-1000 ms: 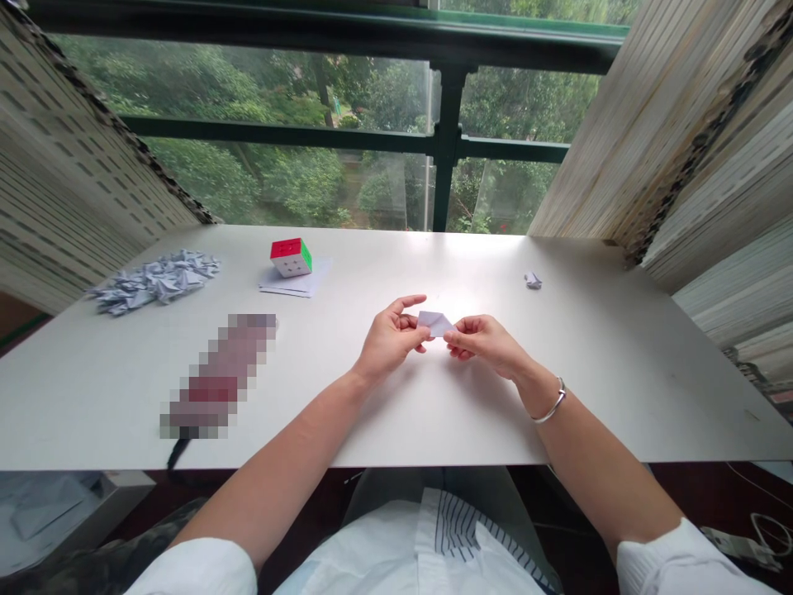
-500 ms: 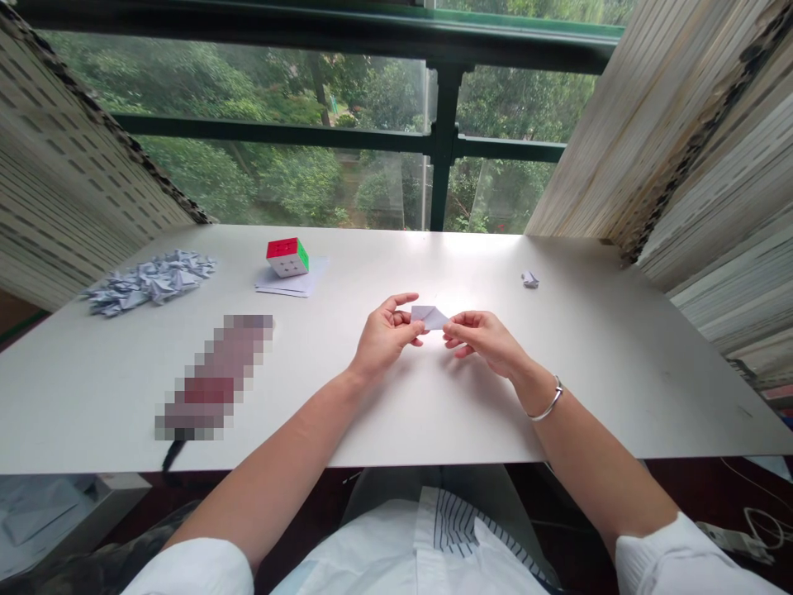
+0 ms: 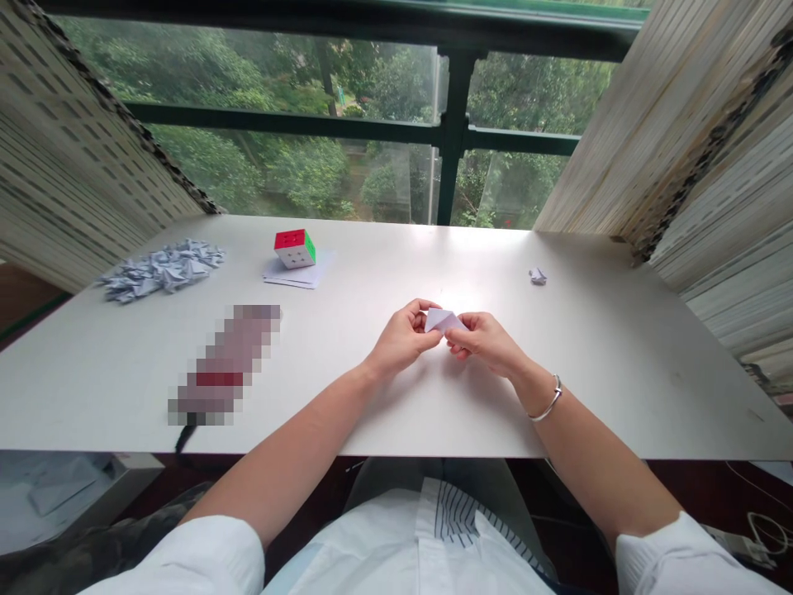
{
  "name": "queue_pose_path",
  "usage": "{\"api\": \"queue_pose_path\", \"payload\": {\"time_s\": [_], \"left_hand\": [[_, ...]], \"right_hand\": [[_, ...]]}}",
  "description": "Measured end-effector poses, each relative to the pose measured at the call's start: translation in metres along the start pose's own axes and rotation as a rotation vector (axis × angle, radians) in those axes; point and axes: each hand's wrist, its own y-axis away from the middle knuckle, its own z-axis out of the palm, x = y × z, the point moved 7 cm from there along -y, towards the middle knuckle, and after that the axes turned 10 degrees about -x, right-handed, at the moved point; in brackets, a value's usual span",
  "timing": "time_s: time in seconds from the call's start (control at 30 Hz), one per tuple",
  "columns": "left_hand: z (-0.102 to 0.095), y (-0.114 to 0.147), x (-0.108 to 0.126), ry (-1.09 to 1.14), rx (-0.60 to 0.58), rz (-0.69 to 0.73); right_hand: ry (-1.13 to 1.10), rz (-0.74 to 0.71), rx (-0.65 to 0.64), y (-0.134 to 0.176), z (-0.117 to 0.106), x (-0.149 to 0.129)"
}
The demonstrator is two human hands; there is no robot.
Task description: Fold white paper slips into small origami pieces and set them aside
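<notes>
A small folded piece of white paper (image 3: 441,318) is held between both hands, a little above the white table (image 3: 396,430). My left hand (image 3: 405,337) pinches its left end, thumb in front and fingers behind. On the other end, my right hand (image 3: 483,340) grips the paper with the thumb pressed near its lower middle. The fingers behind the paper are partly hidden. A silver bracelet (image 3: 548,401) circles my right wrist.
A heap of folded papers (image 3: 162,271) lies at the far left. A puzzle cube (image 3: 296,249) rests on paper sheets (image 3: 291,279). A pixelated object (image 3: 226,364) lies nearer, and a small crumpled-looking paper piece (image 3: 538,276) sits back right. A window and curtains border the table.
Both hands have drawn closer together around the paper, the left one shifting rightward. My right thumb now lies further in over the paper, which is tilted differently. The camera view has shifted slightly.
</notes>
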Motion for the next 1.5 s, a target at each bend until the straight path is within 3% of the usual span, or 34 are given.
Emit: {"api": "queue_pose_path", "payload": {"time_s": [0.97, 1.23, 1.5], "left_hand": [[-0.014, -0.001, -0.003, 0.092, 0.087, -0.051], [-0.022, -0.001, 0.001, 0.102, 0.129, -0.053], [-0.010, -0.002, -0.001, 0.124, 0.052, -0.060]], "right_hand": [[0.017, 0.085, 0.022, -0.002, -0.024, 0.007], [-0.023, 0.023, 0.163, 0.001, -0.034, -0.001], [-0.013, 0.015, -0.019, -0.003, -0.007, 0.005]]}}
